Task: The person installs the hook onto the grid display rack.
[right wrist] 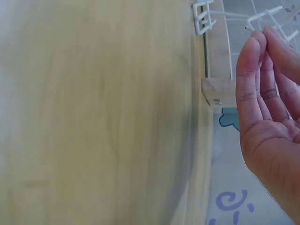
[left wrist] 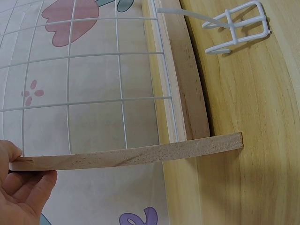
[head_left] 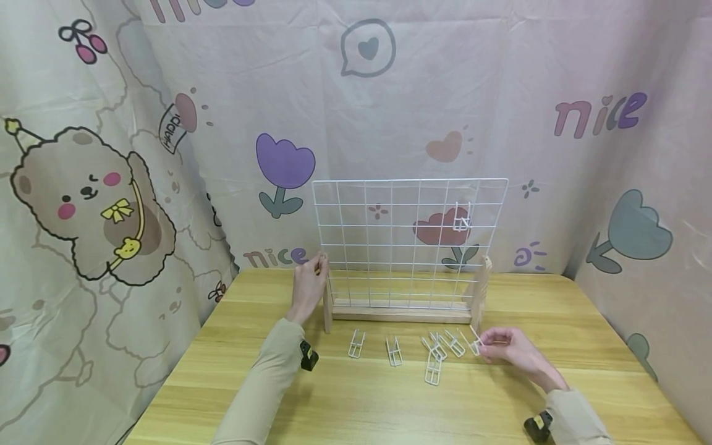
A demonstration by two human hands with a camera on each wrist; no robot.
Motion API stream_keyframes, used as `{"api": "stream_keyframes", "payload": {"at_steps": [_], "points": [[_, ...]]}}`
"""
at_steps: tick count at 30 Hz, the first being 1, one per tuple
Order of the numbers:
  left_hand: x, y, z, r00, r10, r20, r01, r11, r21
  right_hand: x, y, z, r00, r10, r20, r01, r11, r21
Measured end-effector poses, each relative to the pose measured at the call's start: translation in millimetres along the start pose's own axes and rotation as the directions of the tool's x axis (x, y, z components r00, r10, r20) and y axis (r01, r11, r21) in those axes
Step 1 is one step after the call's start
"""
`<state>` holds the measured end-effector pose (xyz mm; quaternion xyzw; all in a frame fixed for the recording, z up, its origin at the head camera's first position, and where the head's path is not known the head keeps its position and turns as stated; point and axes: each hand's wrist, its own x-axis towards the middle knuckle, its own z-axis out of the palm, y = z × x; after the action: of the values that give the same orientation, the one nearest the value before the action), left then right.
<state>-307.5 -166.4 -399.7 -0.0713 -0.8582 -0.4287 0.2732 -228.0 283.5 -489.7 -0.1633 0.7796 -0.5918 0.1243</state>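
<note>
A white wire grid panel (head_left: 408, 180) stands upright in a wooden stand (head_left: 400, 316) on the table. My left hand (head_left: 309, 287) grips the top end of the stand's left side post (left wrist: 126, 154), thumb on one face and fingers on the other. Low over the table, right of the stand's front, my right hand (head_left: 510, 350) pinches a white wire hook (right wrist: 265, 14) between thumb and fingertips. One similar hook (head_left: 461, 224) hangs at the grid's upper right. More hooks lie on the table before the stand: one on the left (head_left: 356, 346), another near the middle (head_left: 394, 353).
Several white hooks (head_left: 433, 369) lie close together, partly overlapping, in front of the stand's right half. The wooden table (head_left: 356, 408) extends toward me. Behind it and at both sides hangs a printed cloth (head_left: 367, 111).
</note>
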Motion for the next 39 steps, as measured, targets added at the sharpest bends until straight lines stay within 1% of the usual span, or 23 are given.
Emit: {"api": "stream_keyframes", "payload": {"at_steps": [5,10,15,18,20,22,26,28,33,39], "points": [[-1.0,-0.3,-0.4,1.000,0.002,-0.002,-0.002,1.000,-0.003,1,-3,4.2,0.999,-0.025,-0.022,0.026,0.999,0.033],[-1.3,-1.3,0.0,1.000,0.006,-0.005,-0.006,1.000,0.000,1,-8,8.4,0.997,-0.057,-0.051,0.059,0.997,0.042],[-1.2,-2.3,0.5,1.000,0.005,-0.005,-0.005,1.000,0.001,3,-13,14.7,0.992,-0.040,-0.118,0.044,0.999,0.026],[-0.9,-2.5,0.6,1.000,0.006,-0.006,-0.006,1.000,0.001,5,-17,19.4,0.986,-0.018,-0.164,0.026,0.999,0.048],[-0.8,-2.4,0.6,1.000,0.007,-0.007,-0.007,1.000,0.002,7,-19,22.2,0.982,-0.013,-0.186,0.028,0.996,0.081],[-0.9,-2.3,0.6,1.000,0.006,-0.007,-0.006,1.000,0.003,8,-21,25.2,0.978,-0.020,-0.206,0.047,0.991,0.126],[-1.8,-1.4,0.2,1.000,-0.002,-0.003,0.002,1.000,0.003,9,-25,30.4,0.972,-0.061,-0.226,0.108,0.973,0.204],[-2.0,-1.2,0.0,1.000,-0.002,0.000,0.002,1.000,0.005,10,-28,33.1,0.967,-0.073,-0.244,0.130,0.965,0.230],[-1.6,-1.9,0.2,1.000,0.011,0.001,-0.011,1.000,0.008,13,-35,40.1,0.951,-0.093,-0.294,0.168,0.956,0.242],[-1.0,-2.7,0.4,1.000,0.010,-0.003,-0.010,1.000,0.001,19,-42,48.0,0.926,-0.158,-0.344,0.252,0.935,0.249]]}}
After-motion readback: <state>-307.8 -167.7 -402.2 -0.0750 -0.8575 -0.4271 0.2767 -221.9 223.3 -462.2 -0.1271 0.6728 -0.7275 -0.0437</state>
